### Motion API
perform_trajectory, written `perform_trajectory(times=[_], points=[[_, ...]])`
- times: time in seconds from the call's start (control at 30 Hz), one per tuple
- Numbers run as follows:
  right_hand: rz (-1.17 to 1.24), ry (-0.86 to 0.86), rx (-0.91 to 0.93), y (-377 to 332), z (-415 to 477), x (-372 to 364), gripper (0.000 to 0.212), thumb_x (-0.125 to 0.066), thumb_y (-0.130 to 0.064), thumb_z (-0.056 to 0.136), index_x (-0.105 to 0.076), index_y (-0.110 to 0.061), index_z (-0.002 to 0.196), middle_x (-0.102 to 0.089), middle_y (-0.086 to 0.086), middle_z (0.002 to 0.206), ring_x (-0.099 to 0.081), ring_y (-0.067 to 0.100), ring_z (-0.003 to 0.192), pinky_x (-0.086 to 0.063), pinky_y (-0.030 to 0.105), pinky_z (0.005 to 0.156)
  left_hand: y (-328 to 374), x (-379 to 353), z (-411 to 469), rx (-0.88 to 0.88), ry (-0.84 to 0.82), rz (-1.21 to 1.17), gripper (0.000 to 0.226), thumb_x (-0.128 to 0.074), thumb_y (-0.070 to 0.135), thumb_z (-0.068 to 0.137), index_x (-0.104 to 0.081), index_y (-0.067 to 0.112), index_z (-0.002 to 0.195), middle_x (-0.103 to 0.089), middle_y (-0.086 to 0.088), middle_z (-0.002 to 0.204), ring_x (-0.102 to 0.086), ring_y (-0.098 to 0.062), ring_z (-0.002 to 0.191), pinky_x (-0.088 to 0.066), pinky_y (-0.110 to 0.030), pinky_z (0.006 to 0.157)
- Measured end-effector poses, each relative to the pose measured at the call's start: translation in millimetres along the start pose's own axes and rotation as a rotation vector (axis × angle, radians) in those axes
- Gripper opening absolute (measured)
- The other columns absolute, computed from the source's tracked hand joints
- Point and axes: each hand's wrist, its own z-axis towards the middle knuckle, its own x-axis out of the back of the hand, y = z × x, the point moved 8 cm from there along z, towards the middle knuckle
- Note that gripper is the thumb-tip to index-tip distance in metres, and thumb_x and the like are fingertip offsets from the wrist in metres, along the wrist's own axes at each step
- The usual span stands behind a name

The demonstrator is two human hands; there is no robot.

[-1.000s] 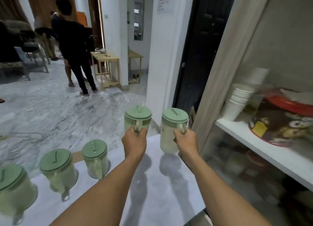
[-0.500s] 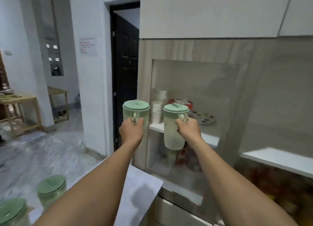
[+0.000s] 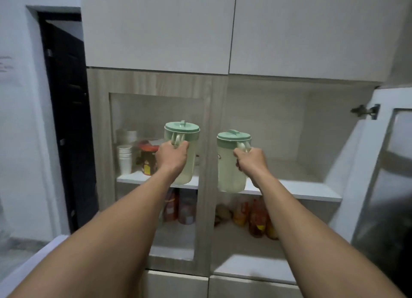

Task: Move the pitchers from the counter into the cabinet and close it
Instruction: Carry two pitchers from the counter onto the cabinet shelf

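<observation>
I hold two pale green pitchers with green lids, one in each hand, both upright in the air. My left hand [image 3: 172, 154] grips the handle of the left pitcher [image 3: 186, 161], which hangs in front of the shut glass door [image 3: 156, 110] of the cabinet. My right hand [image 3: 250, 160] grips the handle of the right pitcher [image 3: 228, 170], at the left edge of the open compartment, just above its white shelf [image 3: 307, 187]. The right cabinet door [image 3: 388, 175] stands swung open at the far right.
Behind the glass door the shelf carries stacked paper cups [image 3: 124, 159] and a dark tub with a red lid [image 3: 147, 156]. Bottles and packets [image 3: 256, 217] fill the lower compartment. A corner of the white counter [image 3: 33, 262] shows at lower left, next to a dark doorway [image 3: 66, 110].
My view has swung right from the counter to face the cabinet. Both pitchers have travelled with my hands, the right one reaching the open compartment. The pitchers on the counter have left the view.
</observation>
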Motion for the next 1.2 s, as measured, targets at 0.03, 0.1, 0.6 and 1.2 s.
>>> perform_trajectory(times=[0.03, 0.1, 0.6, 1.2], points=[[-0.006, 0.02, -0.008, 4, 2, 19, 0.013, -0.062, -0.024, 0.077, -0.065, -0.013, 0.069, -0.063, 0.003, 0.056, -0.059, 0.023, 0.057, -0.048, 0.037, 0.061, 7, -14, -5, -0.004, -0.005, -0.003, 0.026, -0.06, 0.034, 0.082, -0.067, 0.012, 0.071, -0.064, -0.003, 0.065, -0.058, -0.022, 0.063, -0.04, -0.03, 0.056], [-0.006, 0.048, -0.018, 11, 7, 49, 0.014, -0.062, -0.023, 0.076, -0.065, -0.013, 0.067, -0.062, 0.003, 0.055, -0.059, 0.023, 0.055, -0.048, 0.036, 0.06, 20, -38, -13, -0.005, -0.023, -0.004, 0.027, -0.06, 0.034, 0.082, -0.068, 0.01, 0.071, -0.063, -0.003, 0.064, -0.057, -0.021, 0.061, -0.039, -0.029, 0.053], [-0.028, 0.172, -0.09, 80, 86, 217, 0.013, -0.06, -0.022, 0.078, -0.062, -0.015, 0.068, -0.057, -0.003, 0.049, -0.053, 0.022, 0.056, -0.044, 0.038, 0.061, 42, -252, -49, 0.038, -0.243, -0.158, 0.021, -0.061, 0.032, 0.074, -0.065, 0.014, 0.066, -0.064, -0.004, 0.065, -0.061, -0.026, 0.067, -0.053, -0.037, 0.069], [-0.023, 0.284, -0.133, 184, 294, 214, 0.013, -0.062, -0.018, 0.083, -0.065, -0.017, 0.07, -0.06, -0.001, 0.058, -0.057, 0.015, 0.05, -0.049, 0.034, 0.061, -35, -467, 85, 0.102, -0.311, -0.118, 0.037, -0.057, 0.045, 0.064, -0.066, 0.01, 0.066, -0.068, -0.012, 0.067, -0.071, -0.037, 0.079, -0.056, -0.043, 0.072]])
